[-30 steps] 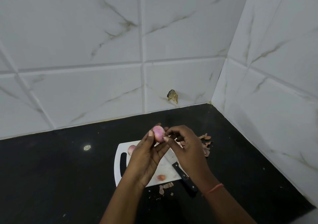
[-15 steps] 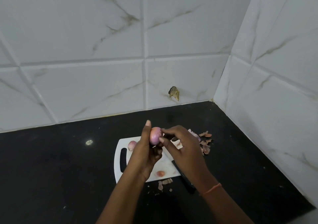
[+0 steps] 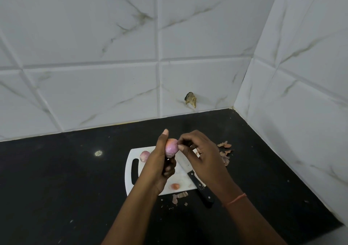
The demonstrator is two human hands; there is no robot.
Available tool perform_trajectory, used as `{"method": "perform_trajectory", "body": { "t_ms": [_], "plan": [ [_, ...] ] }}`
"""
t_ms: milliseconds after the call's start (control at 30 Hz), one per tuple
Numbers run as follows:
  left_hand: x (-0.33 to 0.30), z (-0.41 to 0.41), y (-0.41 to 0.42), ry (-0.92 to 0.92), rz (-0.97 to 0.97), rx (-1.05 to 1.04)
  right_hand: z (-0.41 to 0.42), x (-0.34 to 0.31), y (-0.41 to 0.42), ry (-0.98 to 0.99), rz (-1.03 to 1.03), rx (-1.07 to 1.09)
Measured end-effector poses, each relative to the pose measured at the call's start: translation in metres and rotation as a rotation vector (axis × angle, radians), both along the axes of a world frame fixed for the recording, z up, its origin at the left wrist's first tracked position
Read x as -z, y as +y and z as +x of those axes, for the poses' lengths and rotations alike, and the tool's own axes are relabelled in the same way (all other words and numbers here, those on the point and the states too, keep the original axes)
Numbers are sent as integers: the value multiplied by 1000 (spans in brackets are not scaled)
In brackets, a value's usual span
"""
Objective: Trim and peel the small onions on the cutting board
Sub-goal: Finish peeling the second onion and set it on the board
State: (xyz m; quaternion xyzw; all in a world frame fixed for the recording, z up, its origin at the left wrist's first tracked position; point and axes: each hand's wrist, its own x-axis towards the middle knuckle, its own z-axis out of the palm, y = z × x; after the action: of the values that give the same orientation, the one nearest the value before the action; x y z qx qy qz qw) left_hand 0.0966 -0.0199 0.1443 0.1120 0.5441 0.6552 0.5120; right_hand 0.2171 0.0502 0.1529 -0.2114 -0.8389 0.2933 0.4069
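**Item count, head view**

You have two onions: one onion [image 3: 171, 148] held above the board, one whole onion [image 3: 144, 156] lying on it. One cut piece [image 3: 175, 186], possibly a trimmed end. One cutting board [image 3: 130, 186]. One knife [image 3: 201, 190]. Two clusters of peel scraps [image 3: 225, 151].

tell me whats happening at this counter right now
A person is peeling small onions by hand. The left hand holds one pinkish onion up above the white cutting board, while the right hand pinches at its top. Another onion and a small piece lie on the board, the knife rests at its right edge, and peels lie on the black counter.
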Motion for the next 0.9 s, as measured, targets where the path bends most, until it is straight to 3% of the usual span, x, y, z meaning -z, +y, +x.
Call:
{"method": "perform_trajectory", "body": {
  "t_ms": [200, 367, 500, 600, 700, 900],
  "plan": [
    [-1, 4, -1, -11, -24, 2, -3, 1, -1, -149, -8, -3],
    [0, 6, 2, -125, -47, 28, 2, 7, 1, -279, 57, 19],
    [-1, 5, 4, -244, -39, 28, 12, 8, 10, -398, 71, 158],
    [0, 5, 5, -275, -20, 12, 14, 5, 13, -232, 44, 226],
    [-1, 8, 5, -261, 14, -12, 10, 1, 3, -55, -36, 138],
    [-4, 15, 2, -182, 98, -72, -2, 7, -7, -18, -19, 156]
  ]
}}
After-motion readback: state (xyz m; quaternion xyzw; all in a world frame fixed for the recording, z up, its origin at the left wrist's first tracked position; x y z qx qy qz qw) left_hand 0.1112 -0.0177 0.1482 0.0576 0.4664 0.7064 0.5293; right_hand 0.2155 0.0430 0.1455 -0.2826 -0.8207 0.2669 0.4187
